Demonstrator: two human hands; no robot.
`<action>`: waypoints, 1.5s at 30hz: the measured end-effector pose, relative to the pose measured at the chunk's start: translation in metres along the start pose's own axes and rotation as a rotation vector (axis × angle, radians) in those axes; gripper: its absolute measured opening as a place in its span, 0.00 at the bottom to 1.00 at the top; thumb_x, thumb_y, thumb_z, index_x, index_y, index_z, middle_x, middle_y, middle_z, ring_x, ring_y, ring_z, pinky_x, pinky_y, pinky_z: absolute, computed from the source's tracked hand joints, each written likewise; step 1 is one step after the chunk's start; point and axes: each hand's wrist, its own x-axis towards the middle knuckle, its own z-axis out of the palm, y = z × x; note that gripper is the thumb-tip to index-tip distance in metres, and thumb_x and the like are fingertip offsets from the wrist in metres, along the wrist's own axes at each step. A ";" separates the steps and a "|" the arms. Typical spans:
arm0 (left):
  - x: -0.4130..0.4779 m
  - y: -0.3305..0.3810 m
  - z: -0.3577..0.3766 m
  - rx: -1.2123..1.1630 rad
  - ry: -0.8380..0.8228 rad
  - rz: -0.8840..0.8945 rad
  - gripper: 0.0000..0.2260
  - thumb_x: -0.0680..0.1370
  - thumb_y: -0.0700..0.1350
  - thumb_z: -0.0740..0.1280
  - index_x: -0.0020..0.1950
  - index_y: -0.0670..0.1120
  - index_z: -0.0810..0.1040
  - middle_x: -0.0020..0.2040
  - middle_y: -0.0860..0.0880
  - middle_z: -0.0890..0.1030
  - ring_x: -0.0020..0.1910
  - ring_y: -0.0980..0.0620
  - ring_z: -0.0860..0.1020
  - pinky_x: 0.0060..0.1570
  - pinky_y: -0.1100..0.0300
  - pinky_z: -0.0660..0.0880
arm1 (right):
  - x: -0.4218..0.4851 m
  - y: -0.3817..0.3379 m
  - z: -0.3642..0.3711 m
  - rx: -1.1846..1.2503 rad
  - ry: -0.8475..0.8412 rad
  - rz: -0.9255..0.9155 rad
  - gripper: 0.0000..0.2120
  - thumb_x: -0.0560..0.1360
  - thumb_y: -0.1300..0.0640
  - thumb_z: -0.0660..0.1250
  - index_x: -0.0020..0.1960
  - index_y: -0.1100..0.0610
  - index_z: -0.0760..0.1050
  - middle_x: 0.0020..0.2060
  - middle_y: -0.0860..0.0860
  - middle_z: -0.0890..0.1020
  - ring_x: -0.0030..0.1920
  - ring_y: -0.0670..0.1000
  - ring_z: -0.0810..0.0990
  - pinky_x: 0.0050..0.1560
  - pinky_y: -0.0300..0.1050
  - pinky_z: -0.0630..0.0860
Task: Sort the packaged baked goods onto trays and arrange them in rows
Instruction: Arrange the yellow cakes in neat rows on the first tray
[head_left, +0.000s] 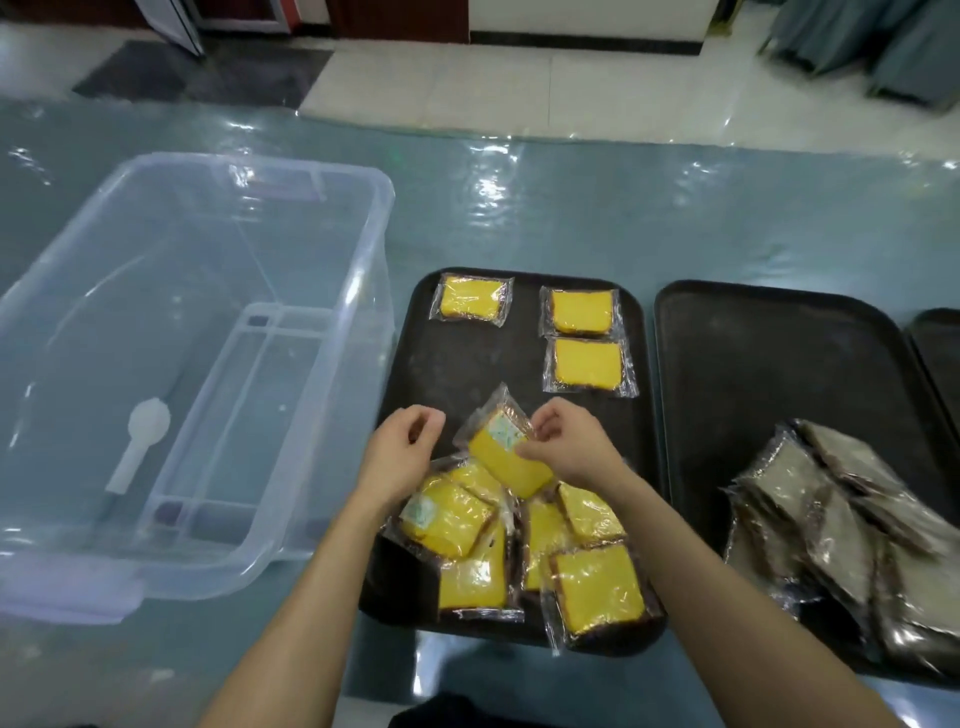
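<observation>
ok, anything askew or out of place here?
Yellow wrapped cake slices lie heaped, overlapping, at the near end of the left black tray; grey wrapped slices are piled askew on the middle black tray.

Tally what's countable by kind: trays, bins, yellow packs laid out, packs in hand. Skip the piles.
Black trays: 3 (third cut off at right edge)
Clear bin: 1
Yellow packs laid out: 3
Yellow pack in right hand: 1
Total: 8
</observation>
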 end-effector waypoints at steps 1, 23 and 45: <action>0.002 0.011 -0.002 -0.132 -0.064 -0.043 0.11 0.84 0.60 0.68 0.59 0.56 0.85 0.54 0.57 0.87 0.55 0.55 0.84 0.59 0.53 0.80 | 0.004 -0.002 -0.005 0.067 0.014 -0.012 0.15 0.72 0.56 0.83 0.52 0.52 0.79 0.48 0.51 0.85 0.52 0.54 0.85 0.55 0.52 0.83; 0.009 0.001 0.011 -0.181 0.179 0.224 0.22 0.78 0.28 0.67 0.55 0.54 0.87 0.64 0.56 0.82 0.68 0.56 0.80 0.66 0.48 0.81 | 0.061 -0.023 0.032 0.802 0.007 0.235 0.26 0.76 0.73 0.74 0.70 0.56 0.74 0.65 0.60 0.82 0.59 0.60 0.86 0.58 0.56 0.87; 0.115 -0.005 0.038 -0.148 0.277 -0.241 0.23 0.79 0.40 0.77 0.73 0.50 0.76 0.55 0.53 0.83 0.51 0.57 0.82 0.52 0.62 0.76 | 0.141 -0.029 0.055 -0.170 0.168 -0.026 0.17 0.80 0.58 0.76 0.67 0.56 0.78 0.51 0.51 0.84 0.53 0.53 0.85 0.58 0.56 0.83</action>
